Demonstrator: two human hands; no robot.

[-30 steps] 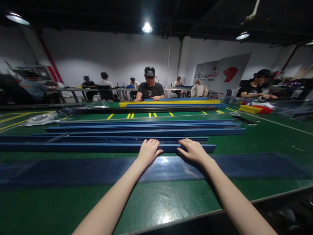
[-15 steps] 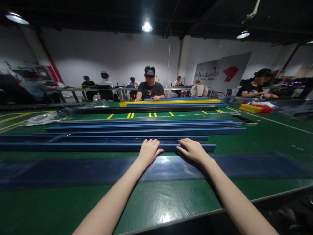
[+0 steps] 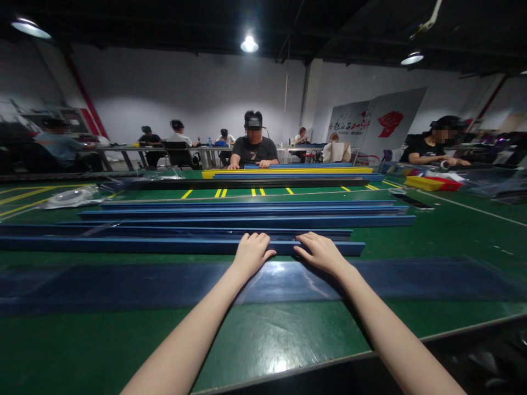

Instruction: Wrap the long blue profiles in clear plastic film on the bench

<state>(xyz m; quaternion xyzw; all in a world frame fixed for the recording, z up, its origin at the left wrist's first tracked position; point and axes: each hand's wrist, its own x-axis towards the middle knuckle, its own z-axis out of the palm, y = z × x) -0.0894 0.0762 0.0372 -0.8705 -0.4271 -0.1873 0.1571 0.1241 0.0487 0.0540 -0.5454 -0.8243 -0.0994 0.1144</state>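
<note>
Both hands are on a long blue channel-shaped strip (image 3: 164, 246) lying across the green table. My left hand (image 3: 251, 253) has its fingers bent over the strip's top, with the thumb along the near side. A short way to the right, my right hand (image 3: 321, 252) grips the same strip in a like manner, thumb pointing inward. The fingertips of both are partly hidden behind the strip's edge. Between my forearms and the strip lies a flat, clear bluish plastic sheet (image 3: 284, 282), shiny under the lamp.
Beyond the held strip lie several more blue strips (image 3: 247, 220). Farther off are a black strip (image 3: 247, 184) and a yellow strip (image 3: 288, 171), with a seated person (image 3: 254, 148) behind. A phone (image 3: 411, 201) lies at right; a bagged coil (image 3: 72, 197) at left.
My right hand has slid slightly left along the strip, nearer my left hand. My left hand and the strips look almost unmoved.
</note>
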